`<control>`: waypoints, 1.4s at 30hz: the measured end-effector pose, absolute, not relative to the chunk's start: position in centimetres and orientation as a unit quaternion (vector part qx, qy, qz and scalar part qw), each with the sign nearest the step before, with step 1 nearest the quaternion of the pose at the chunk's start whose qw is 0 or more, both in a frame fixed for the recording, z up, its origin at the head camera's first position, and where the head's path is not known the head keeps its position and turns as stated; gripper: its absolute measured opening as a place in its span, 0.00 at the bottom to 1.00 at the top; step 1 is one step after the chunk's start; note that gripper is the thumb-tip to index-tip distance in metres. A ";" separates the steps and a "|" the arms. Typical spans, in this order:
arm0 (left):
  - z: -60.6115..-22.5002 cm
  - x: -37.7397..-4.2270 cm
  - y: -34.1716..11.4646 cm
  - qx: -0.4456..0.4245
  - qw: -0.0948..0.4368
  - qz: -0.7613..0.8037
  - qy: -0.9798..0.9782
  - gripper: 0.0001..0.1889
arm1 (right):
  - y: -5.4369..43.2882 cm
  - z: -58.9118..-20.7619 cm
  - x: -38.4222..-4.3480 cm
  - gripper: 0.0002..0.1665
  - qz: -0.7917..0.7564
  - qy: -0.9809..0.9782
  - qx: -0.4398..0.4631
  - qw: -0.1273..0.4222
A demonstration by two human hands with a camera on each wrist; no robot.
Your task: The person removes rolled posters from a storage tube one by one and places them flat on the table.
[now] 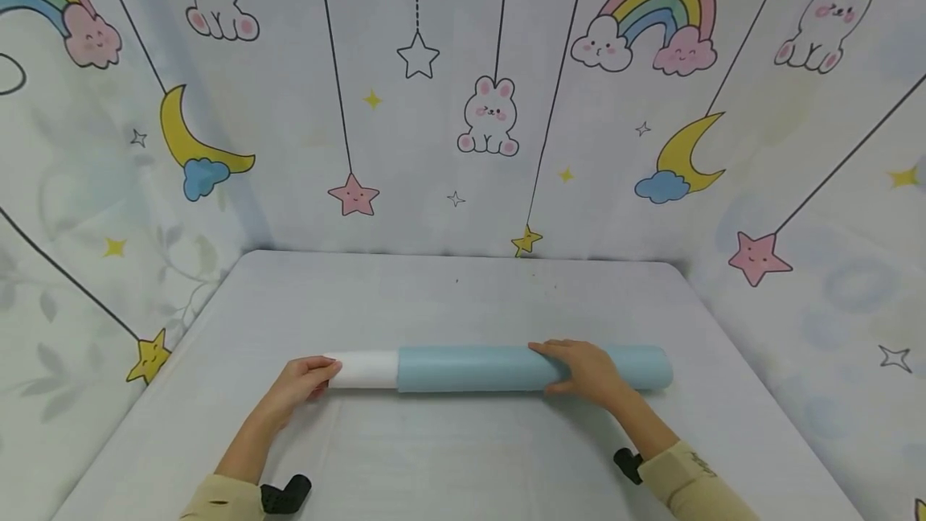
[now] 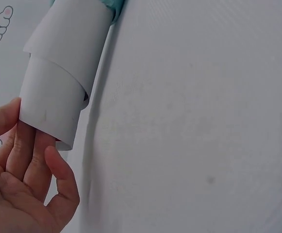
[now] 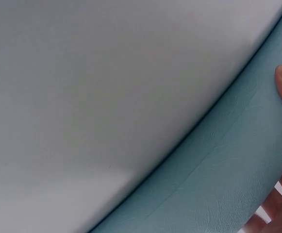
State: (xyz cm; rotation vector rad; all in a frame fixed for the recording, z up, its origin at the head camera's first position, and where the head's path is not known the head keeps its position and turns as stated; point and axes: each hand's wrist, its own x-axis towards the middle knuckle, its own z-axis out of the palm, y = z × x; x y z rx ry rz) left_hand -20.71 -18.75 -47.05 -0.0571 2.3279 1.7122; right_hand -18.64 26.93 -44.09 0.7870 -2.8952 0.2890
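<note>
A long roll lies crosswise on the white table. Its larger part is a light-blue, leather-like rolled sheet, and a white tube sticks out of its left end. My left hand pinches the rim of the white tube. In the left wrist view the thumb stays outside while some fingertips reach into the hollow end. There the white tube shows a narrower section inside a wider white layer. My right hand grips the blue roll right of its middle, thumb on the near side, fingers over the far side.
The white table extends around the roll on every side. Behind it and at both sides hangs a cloth printed with rabbits, stars, moons and rainbows. Black straps show at both sleeve cuffs.
</note>
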 end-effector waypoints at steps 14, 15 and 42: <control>-46.8 -20.7 -19.1 -0.020 0.136 0.594 0.793 0.17 | 29.3 -44.1 -18.0 0.43 0.123 -0.961 0.238 0.070; -46.8 -20.7 -19.1 -0.022 0.136 0.594 0.793 0.17 | 29.5 -44.1 -17.9 0.43 0.125 -0.961 0.236 0.070; -47.0 -21.0 -20.6 -0.051 0.125 0.576 0.806 0.20 | 32.5 -44.0 -17.3 0.43 0.149 -0.969 0.191 0.044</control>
